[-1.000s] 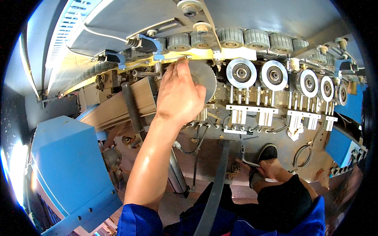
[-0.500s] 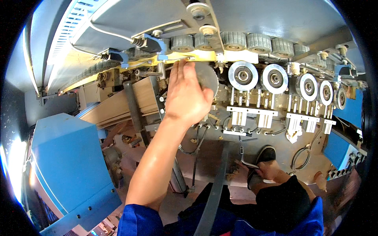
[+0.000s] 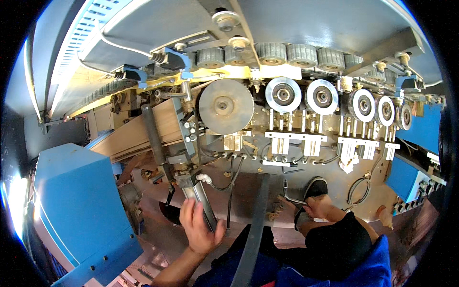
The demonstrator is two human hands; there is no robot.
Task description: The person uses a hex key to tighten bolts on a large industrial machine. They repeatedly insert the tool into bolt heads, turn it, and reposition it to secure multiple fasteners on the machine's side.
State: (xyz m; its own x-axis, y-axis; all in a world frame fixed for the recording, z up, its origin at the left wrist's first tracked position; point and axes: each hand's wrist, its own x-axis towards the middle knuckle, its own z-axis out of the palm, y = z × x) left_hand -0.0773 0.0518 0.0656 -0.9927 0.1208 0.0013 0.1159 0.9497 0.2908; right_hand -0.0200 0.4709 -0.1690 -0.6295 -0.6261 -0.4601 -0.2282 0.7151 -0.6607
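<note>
Wrench (image 3: 287, 195), grey metal and bent like an L, is grasped at its lower end by the right hand (image 3: 317, 205), above the machine base (image 3: 246, 189) near its front edge. The left hand (image 3: 202, 232), unclenched, thumb spread, overlaps a metal cylinder (image 3: 204, 200); contact cannot be told.

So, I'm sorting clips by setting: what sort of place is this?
Probably a factory floor or machine workshop: the large metal disc, the row of ridged rollers and the L-shaped wrench in the right hand suggest it.
</note>
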